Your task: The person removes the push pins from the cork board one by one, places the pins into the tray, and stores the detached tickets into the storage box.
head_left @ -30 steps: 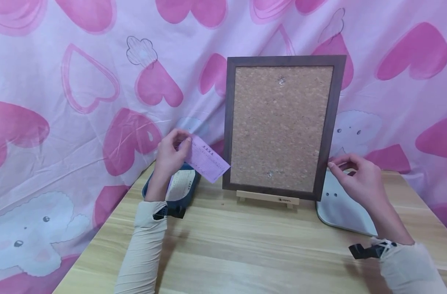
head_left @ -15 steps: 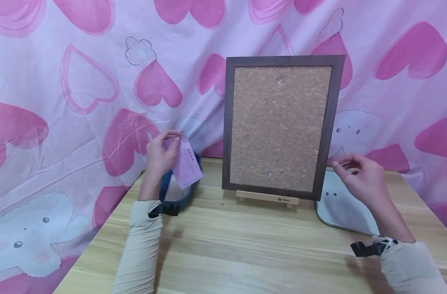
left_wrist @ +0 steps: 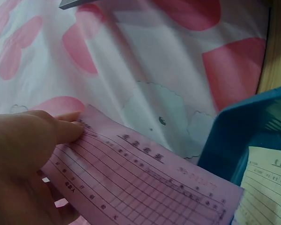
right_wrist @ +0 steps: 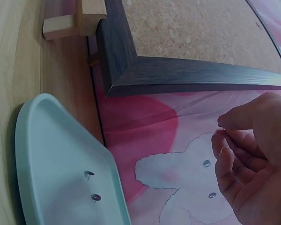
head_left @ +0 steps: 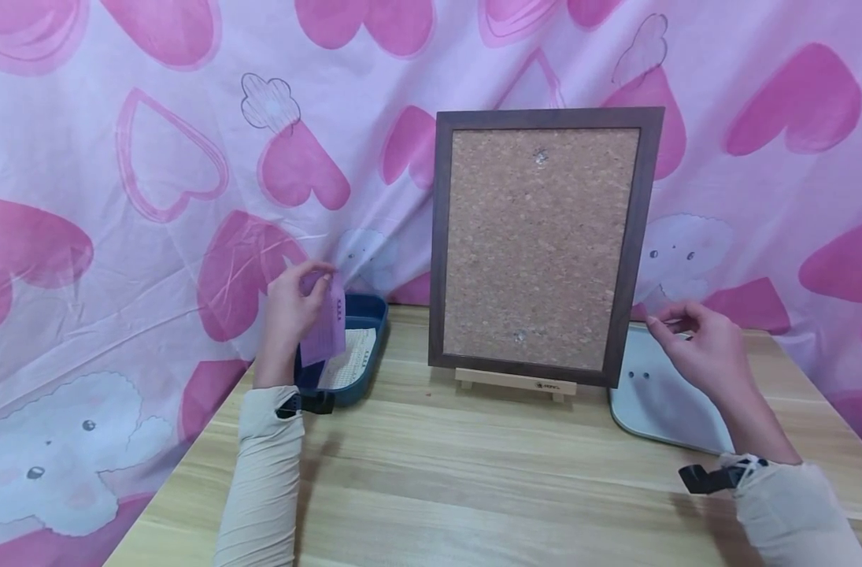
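Note:
My left hand (head_left: pixel 289 311) pinches a pink printed slip (head_left: pixel 327 323), ruled with lines and columns like a receipt form, by one corner. It hangs above the blue tray (head_left: pixel 379 339), where a cream slip of similar print (head_left: pixel 356 358) lies. My right hand (head_left: pixel 707 342) hovers right of the framed corkboard (head_left: pixel 537 252), over a pale green tray (head_left: pixel 660 402). Thumb and forefinger meet there on a tiny, thin pin-like thing (right_wrist: pixel 222 128), mostly hidden by the fingertips. Two pins, a thumbtack (right_wrist: pixel 96 197) and another thumbtack (right_wrist: pixel 89 174), are in the green tray.
The corkboard leans on a small wooden easel (head_left: pixel 516 383) at the back of the wooden table (head_left: pixel 431 480). One clear pin (head_left: pixel 540 157) is near the cork's top, another clear pin (head_left: pixel 519 336) near its bottom. A pink heart-patterned cloth (head_left: pixel 190 260) hangs behind.
My left hand has moved left and slightly down with the pink slip, from beside the corkboard to above the blue tray. The slip has turned to hang steeply. My right hand has shifted slightly right.

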